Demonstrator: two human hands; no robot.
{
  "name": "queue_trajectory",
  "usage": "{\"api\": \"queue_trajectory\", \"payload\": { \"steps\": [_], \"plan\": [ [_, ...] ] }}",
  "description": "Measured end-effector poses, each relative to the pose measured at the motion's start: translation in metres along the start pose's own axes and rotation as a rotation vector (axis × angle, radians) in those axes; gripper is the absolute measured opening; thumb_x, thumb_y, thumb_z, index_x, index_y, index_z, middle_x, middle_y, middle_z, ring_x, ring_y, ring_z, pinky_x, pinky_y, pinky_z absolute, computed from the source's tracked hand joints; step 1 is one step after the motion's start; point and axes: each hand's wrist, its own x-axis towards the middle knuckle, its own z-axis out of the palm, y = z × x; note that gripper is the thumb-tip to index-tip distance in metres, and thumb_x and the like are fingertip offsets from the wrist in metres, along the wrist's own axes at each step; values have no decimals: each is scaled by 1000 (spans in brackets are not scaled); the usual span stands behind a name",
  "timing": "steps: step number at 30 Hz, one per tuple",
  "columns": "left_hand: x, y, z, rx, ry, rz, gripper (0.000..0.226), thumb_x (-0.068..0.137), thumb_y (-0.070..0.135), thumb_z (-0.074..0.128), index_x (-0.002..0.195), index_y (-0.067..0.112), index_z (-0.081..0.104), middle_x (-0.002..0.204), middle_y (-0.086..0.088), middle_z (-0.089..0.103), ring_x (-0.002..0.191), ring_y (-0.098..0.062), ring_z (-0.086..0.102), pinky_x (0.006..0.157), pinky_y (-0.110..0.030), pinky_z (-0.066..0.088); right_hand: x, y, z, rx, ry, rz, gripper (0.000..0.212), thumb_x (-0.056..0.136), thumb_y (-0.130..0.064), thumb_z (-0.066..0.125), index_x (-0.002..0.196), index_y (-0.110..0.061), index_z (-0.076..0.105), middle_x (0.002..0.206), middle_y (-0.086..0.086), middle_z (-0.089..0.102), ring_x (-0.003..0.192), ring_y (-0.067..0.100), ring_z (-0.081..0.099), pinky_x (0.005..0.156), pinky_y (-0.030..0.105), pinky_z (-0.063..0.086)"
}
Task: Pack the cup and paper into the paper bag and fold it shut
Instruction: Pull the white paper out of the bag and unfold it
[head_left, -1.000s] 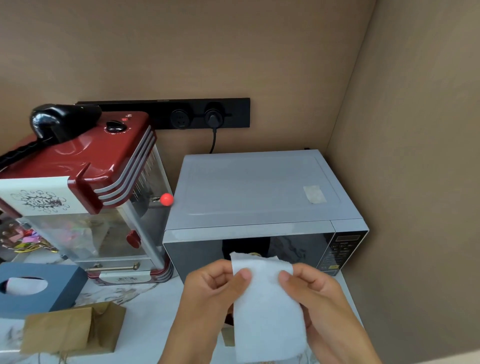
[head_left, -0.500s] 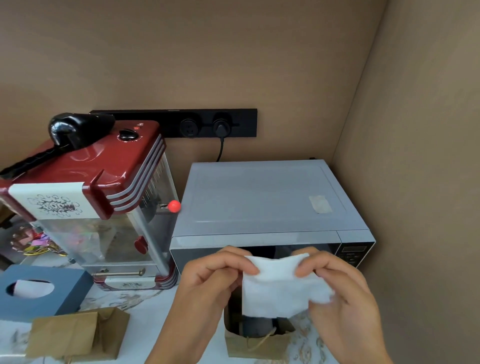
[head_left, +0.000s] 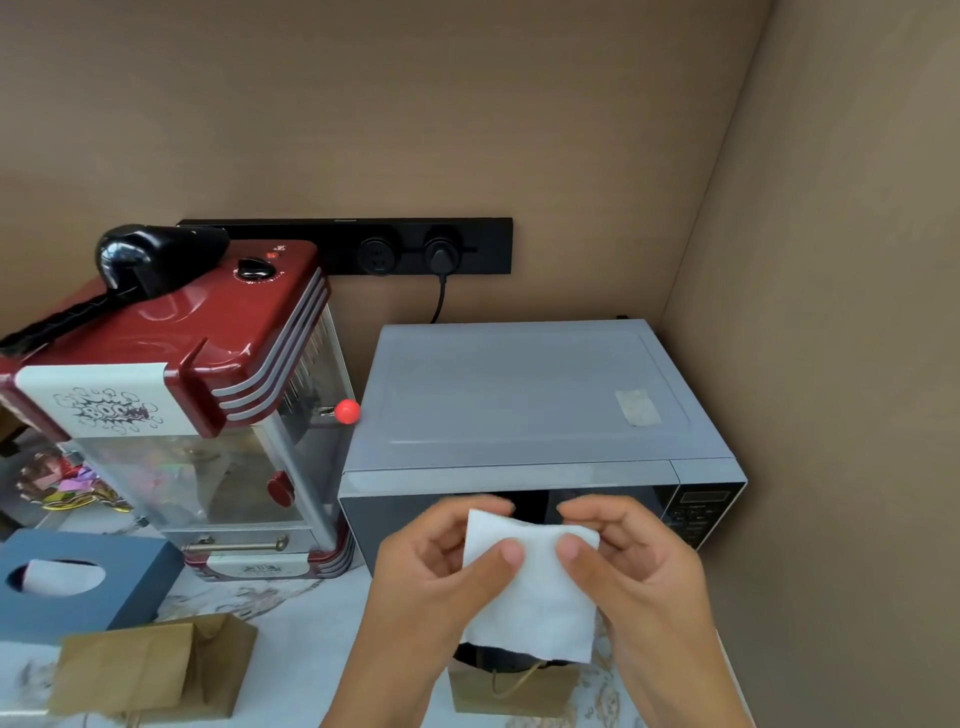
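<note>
Paper (head_left: 530, 582), a soft white sheet with a slightly fuzzy surface, was a wide band half a second ago and is now folded narrower, hanging just above the open brown paper bag (head_left: 511, 688), so I judge it almost ready to go in. Left hand (head_left: 436, 566) and right hand (head_left: 628, 561) each keep a thumb-and-finger grip pinching its upper edge. Inside the stiff bag on the marbled tabletop (head_left: 291, 649) something dark and round shows, probably the cup (head_left: 498, 659).

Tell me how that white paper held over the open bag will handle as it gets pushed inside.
The white paper looks soft and floppy: it bends between the left hand and right hand. Probably very light; thumbs alone pinch it. It will likely crumple going into the paper bag, not slide in flat.
</note>
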Motion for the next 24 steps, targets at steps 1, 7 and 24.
{"api": "queue_trajectory", "payload": {
  "steps": [1,7,24],
  "plan": [
    [-1,1,1,44,-20,3,33,62,34,84,89,17,78,78,-4,78,69,-12,71,56,-18,54,0,-1,0,-31,-16,-6,20,70,-12,77,90,-15,74,78,9,74,71,18,68,58,25,54],
    [-3,3,-1,85,-31,52,20,66,30,83,77,13,79,68,0,75,64,-8,67,54,-15,51,3,-11,0,-191,-162,-23,19,71,-29,79,84,-15,75,76,3,73,69,13,67,59,23,51],
    [-4,5,1,-144,99,-63,38,66,39,75,95,14,78,86,-8,80,76,-16,74,59,-21,59,0,-2,8,-89,-4,10,16,80,-27,73,81,-11,72,72,7,74,64,14,67,50,24,52]
  ]
}}
